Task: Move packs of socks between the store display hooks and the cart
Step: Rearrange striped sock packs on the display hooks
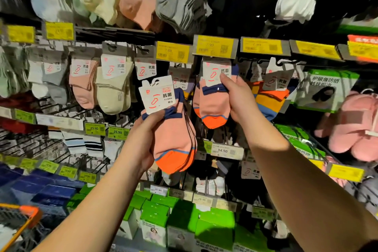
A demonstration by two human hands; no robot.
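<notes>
Fingers (152, 117) of the left hand (141, 145) are curled round a pink-and-orange sock pack (173, 139) at the centre of the frame, the thumb pressed over its navy cuff just below the white header card (157, 97). This pack is held clear of the hooks, its card tilted to the left. Just to its upper right, a second matching pack (213, 104) is gripped by the right hand (238, 98), fingers wrapped round its right edge and the thumb laid on its white card; whether that card is on its hook cannot be told, as its top is hidden behind a yellow price tag (214, 46). Striped orange-and-blue packs (272, 98) are hung further right, cream and pink packs (102, 86) to the left. Green boxes (184, 217) are stacked along the bottom, and an orange cart corner (30, 213) is seen at lower left.
</notes>
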